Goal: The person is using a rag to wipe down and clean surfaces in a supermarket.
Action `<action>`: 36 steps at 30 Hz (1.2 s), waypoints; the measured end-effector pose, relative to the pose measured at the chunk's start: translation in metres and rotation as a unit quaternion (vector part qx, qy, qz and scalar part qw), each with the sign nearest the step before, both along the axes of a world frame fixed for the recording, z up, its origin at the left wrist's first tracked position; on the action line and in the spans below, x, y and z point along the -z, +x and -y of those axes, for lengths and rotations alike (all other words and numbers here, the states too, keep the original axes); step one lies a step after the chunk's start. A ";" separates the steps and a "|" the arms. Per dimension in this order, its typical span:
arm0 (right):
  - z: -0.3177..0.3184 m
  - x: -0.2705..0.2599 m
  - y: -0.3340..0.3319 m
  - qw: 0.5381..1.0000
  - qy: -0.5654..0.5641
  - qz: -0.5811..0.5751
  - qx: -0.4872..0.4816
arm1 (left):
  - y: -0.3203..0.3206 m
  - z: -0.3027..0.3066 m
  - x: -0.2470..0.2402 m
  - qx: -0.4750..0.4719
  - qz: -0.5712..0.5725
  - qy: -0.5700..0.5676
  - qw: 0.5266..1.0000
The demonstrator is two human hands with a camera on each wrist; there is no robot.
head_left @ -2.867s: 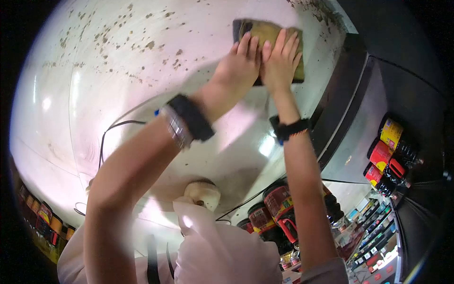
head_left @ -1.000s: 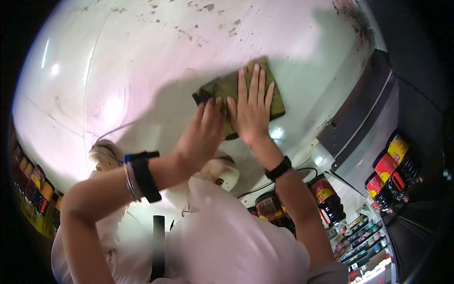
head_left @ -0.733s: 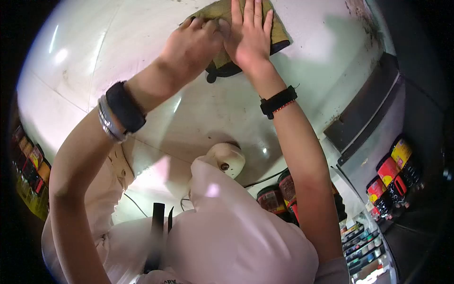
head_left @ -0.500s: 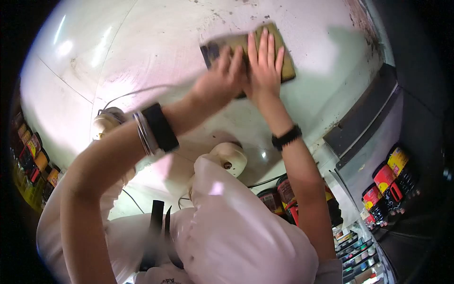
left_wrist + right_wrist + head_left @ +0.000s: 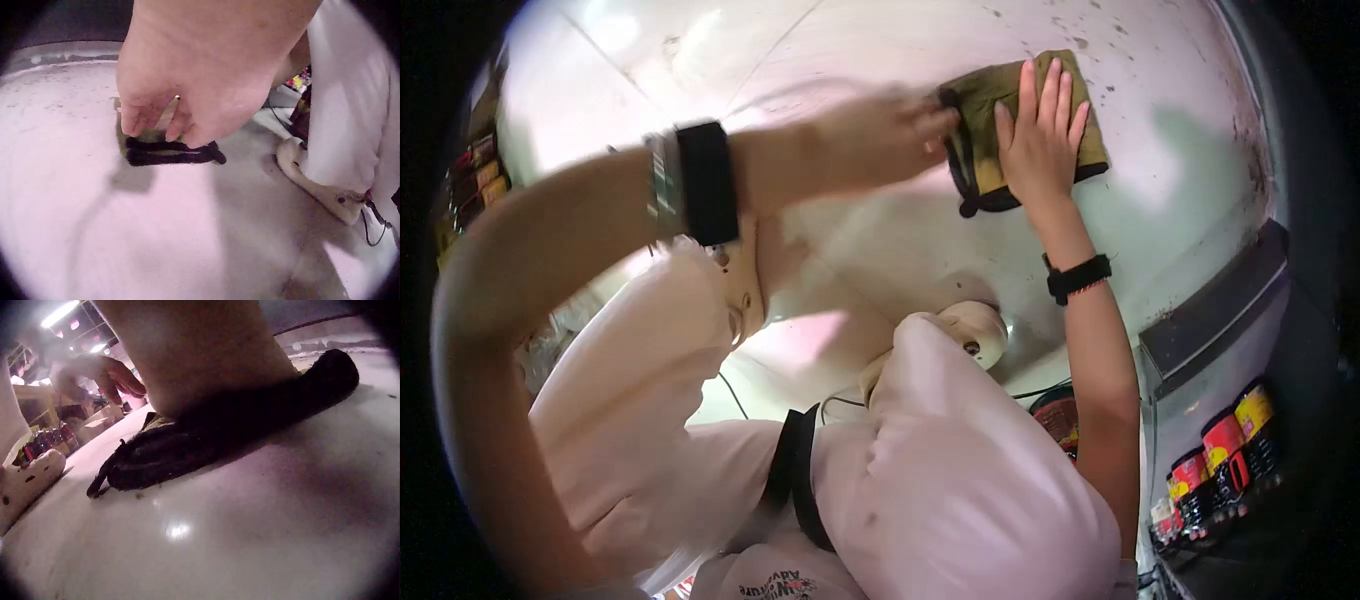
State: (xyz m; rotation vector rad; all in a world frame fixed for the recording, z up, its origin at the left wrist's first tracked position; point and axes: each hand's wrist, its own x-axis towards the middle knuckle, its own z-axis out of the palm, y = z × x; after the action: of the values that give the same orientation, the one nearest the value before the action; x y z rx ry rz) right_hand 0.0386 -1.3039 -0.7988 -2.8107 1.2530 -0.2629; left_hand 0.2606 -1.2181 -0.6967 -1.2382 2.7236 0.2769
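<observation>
A folded olive cloth [image 5: 984,102] with a black edge lies on the stained white floor [image 5: 870,40]. My right hand [image 5: 1042,150] rests flat on its right part, fingers extended. At the cloth's left edge is my left hand [image 5: 875,145], blurred, its fingers loosely bent. The left wrist view has the left hand [image 5: 200,75] above the cloth's black edge [image 5: 169,156], fingers pointing down. From the right wrist view, the left hand [image 5: 100,375] appears raised off the floor, apart from the cloth's dark edge [image 5: 250,425]; the right hand's fingers are hidden there.
A cream shoe [image 5: 980,335] stands below the cloth, another shoe [image 5: 745,280] farther left, both near the pale trouser legs. Dark bottles with red and yellow labels [image 5: 1222,440] line the right side, beside a dark ledge [image 5: 1220,310]. A thin cable [image 5: 735,395] lies between the shoes.
Against the earlier frames, cloth and right hand appear farther right in view, partly as the view has shifted. The left hand has moved off the cloth's top to its left edge.
</observation>
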 end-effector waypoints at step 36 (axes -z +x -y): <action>-0.003 -0.081 -0.045 0.979 0.170 -0.106 -0.034 | -0.048 0.018 0.027 -0.049 -0.214 -0.021 0.975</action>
State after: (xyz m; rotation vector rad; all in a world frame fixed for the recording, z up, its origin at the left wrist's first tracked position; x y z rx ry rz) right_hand -0.0064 -1.3005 -0.7180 -2.6252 1.1070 0.2409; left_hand 0.2123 -1.2363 -0.7235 -1.4770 3.0365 0.5608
